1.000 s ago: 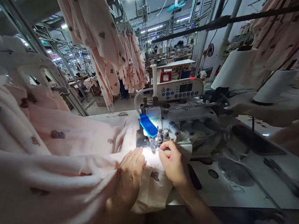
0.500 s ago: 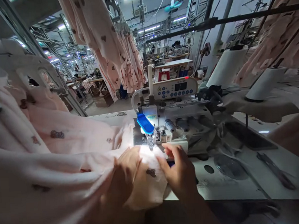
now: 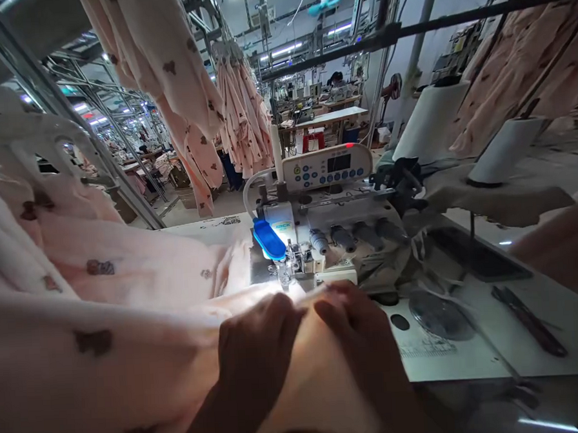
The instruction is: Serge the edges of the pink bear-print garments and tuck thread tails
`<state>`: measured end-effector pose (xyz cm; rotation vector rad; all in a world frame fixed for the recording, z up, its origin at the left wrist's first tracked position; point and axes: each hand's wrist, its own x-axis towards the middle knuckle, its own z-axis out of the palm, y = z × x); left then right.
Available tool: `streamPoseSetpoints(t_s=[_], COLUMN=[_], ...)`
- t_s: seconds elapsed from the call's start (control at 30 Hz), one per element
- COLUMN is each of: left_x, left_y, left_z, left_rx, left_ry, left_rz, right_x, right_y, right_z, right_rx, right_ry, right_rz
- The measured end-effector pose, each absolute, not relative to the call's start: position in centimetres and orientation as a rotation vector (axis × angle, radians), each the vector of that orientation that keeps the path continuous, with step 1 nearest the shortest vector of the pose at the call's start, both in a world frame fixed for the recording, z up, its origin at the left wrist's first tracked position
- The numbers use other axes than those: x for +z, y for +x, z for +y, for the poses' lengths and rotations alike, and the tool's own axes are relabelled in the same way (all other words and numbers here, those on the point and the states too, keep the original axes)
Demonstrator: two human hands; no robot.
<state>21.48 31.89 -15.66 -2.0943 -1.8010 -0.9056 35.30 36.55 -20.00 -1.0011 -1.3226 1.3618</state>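
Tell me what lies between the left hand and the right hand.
Pink cloth spans the stretch between the left hand and the right hand, as the head view shows.

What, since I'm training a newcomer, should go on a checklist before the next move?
1. Left hand gripping the wide, pale pink, brown-printed fabric: ok.
2. Right hand gripping it too: ok.
3. Small, shiny metal presser foot brightly lit: ok.
4. Fabric edge under the foot: cannot tell; glare and hands obscure it.
5. Fabric smooth left of the hands: not ok; it lies in folds.
6. Long, slim, dark hand tool apart from the fabric, on the flat white tabletop: ok.
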Motion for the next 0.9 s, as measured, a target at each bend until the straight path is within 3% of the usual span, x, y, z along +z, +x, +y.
streamPoseSetpoints(t_s=[0.13,0.3,0.8,0.9], left_x=[-17.2,-17.6,-17.3,-17.7], left_y=[20.1,18.2,17.9,17.1], left_z=[35.0,35.8,37.7,37.5], left_rx=[-0.589,-0.464,-0.205,-0.327], left_ry=[-1.962,-2.106,-2.106,-2.143], left_rz=[-2.137,-2.25,-2.093,-1.943], right_x=[-22.6,-25.8,-23.3,-23.6], right_y=[33.6,32.5,33.0,32.8], right_z=[39.1,38.6,40.1,39.5], right_rx=[1.255,1.207,1.142,1.099], right_ry=[-1.013,-1.028,-1.082,-1.094], right_rz=[-1.447,-1.464,-1.552,-1.505])
